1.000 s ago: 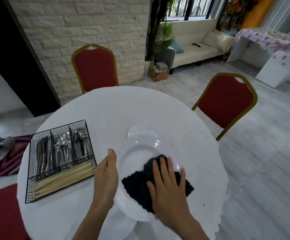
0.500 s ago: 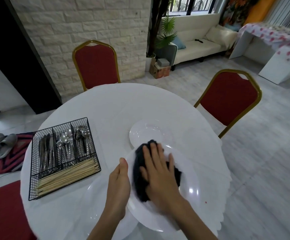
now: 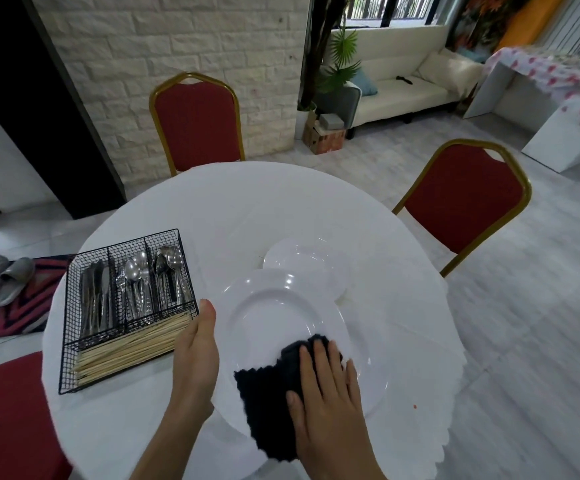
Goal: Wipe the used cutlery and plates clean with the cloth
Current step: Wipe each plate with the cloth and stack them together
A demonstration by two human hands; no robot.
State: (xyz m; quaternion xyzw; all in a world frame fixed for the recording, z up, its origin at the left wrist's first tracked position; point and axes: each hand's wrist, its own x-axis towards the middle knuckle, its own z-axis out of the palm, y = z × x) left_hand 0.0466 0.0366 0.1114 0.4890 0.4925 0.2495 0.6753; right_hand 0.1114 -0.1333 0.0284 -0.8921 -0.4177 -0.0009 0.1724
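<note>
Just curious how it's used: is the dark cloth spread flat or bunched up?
Spread mostly flat. The dark cloth lies sheet-like on the plate under the right hand's straight fingers.

Plates by the table's near edge, basket out to the left.

On the table (image 3: 247, 209), the large plate (image 3: 274, 317) sits by the near edge, with the small plate (image 3: 302, 261) just behind it, its front rim tucked under. The cloth (image 3: 268, 393) lies on the large plate's near side, and the right hand (image 3: 326, 407) is flat on top. The left hand (image 3: 197, 355) grips the plate's left rim. At the left edge is the wire basket (image 3: 68, 323), with cutlery (image 3: 132, 285) in its three rear compartments and sticks (image 3: 129, 351) along the front one.
</note>
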